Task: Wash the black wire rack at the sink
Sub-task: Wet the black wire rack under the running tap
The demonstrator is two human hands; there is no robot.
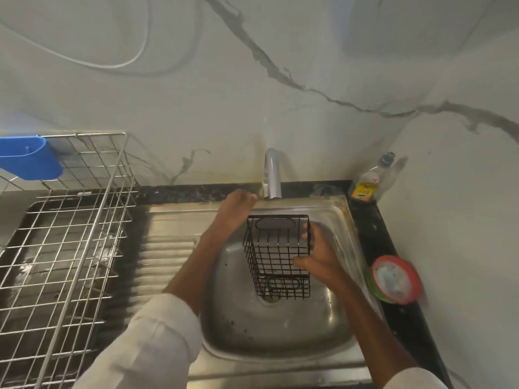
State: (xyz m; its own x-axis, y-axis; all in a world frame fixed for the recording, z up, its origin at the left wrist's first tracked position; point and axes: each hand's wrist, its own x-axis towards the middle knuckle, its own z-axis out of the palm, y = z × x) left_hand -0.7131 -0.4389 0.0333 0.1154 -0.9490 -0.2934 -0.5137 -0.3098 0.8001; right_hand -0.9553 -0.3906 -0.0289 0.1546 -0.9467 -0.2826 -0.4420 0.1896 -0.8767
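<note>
Black wire rack (276, 255) over sink (280, 332), right hand (317, 256) gripping, bottle (368, 183) label unreadable

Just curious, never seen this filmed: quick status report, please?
Right hand grips black wire rack over sink. Left hand reaching by tap. No water visible. Nothing in the way.
</note>
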